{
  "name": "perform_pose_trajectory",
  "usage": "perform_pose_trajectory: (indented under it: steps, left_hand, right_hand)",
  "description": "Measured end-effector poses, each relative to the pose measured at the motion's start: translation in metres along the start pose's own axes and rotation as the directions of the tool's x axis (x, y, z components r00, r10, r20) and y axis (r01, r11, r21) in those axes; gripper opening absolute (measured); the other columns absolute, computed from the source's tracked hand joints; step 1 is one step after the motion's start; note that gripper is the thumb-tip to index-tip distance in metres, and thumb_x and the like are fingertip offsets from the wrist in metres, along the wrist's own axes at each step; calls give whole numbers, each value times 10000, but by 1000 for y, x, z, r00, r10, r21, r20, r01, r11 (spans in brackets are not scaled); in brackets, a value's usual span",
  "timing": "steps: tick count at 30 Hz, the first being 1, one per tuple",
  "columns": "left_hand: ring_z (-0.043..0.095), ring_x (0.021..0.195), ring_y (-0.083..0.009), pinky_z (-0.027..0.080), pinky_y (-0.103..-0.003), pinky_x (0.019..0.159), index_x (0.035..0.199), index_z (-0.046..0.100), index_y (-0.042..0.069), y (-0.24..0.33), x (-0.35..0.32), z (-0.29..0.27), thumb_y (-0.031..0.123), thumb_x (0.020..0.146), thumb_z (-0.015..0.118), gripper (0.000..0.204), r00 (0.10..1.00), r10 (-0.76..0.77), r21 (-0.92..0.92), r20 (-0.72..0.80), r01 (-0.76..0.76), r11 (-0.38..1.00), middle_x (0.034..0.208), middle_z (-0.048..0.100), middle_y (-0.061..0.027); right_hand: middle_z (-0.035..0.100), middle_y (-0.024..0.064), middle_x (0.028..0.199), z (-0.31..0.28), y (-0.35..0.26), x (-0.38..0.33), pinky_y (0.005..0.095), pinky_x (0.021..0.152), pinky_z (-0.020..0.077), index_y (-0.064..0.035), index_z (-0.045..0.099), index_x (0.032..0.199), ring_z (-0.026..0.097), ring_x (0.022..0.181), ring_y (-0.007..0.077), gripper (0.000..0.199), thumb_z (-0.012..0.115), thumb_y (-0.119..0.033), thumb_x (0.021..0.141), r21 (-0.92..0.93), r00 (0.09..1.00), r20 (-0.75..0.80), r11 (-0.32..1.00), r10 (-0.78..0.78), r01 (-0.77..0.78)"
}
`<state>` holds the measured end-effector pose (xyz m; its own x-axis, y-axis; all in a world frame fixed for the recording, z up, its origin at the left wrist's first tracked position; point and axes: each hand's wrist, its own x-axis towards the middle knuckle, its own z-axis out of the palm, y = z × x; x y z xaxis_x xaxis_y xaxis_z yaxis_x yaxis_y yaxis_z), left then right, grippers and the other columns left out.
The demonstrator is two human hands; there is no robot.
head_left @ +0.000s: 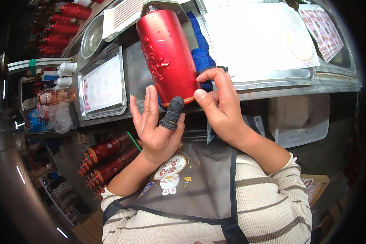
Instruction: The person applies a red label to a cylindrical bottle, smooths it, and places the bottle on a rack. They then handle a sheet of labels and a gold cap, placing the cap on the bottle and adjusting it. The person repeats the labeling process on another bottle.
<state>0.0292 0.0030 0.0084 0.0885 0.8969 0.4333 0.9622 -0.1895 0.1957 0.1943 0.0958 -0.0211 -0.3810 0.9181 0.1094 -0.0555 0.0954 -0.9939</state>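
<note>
- Over the metal bench [133, 71], before me, the red bottle [166, 55] has its base toward me.
- Its long axis goes away from me, neck slightly to left.
- My right hand [225, 110] touches its right side near the base; if thumb and finger pinch, I cannot tell.
- My left hand [155, 134] is spread, nothing gripped, just below the base.

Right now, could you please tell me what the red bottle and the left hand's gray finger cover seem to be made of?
Red bottle: probably glass or metal under a satin metallic coating, judging by its soft sheen. Gray finger cover: apparently matte knitted fabric, from its fuzzy, textured surface.
</note>
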Motion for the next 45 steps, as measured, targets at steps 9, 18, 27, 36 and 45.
perform_pose_trajectory:
  steps: [9,18,27,36,45]
  left_hand:
    - [530,1277,-500,253,-693,1091,1099,741,84,8,23,-12,116,703,809,403,993,113,81,42,-116,990,1414,486,-354]
    - [455,1342,-508,183,-752,1088,872,707,75,17,59,-12,212,676,825,267,951,284,56,124,-293,955,1363,577,-245]
    - [404,1421,-415,49,-722,1134,1288,603,-7,0,60,12,193,643,827,712,986,164,154,8,-163,975,1480,482,-227]
    - [529,1312,-402,107,-678,1161,1465,344,-87,-28,17,33,401,790,800,949,982,-57,-210,-177,19,977,1374,574,-231]
    - [563,1231,-408,112,-621,1191,1259,579,-10,-43,3,43,389,868,754,586,983,-161,-503,-91,94,859,1274,615,-212]
  right_hand:
    - [545,141,1027,0,-2,0,322,762,489,-26,541,1152,571,788,232,269,630,-99,908,31,999,4,999,40,-40]
    - [530,-38,790,-20,-14,-17,180,573,320,-44,513,1248,424,626,-5,295,502,21,961,287,990,12,948,139,-137]
    - [681,102,891,-15,-4,-26,266,544,451,16,645,1093,563,569,144,246,632,57,851,-277,840,253,796,-480,539]
    - [650,66,916,-12,0,-43,200,526,392,31,643,1102,479,566,40,222,640,25,880,-264,981,103,946,-164,186]
    - [641,54,982,-14,-1,-37,180,529,364,39,631,1112,458,589,18,232,650,25,881,-351,986,117,924,-121,155]
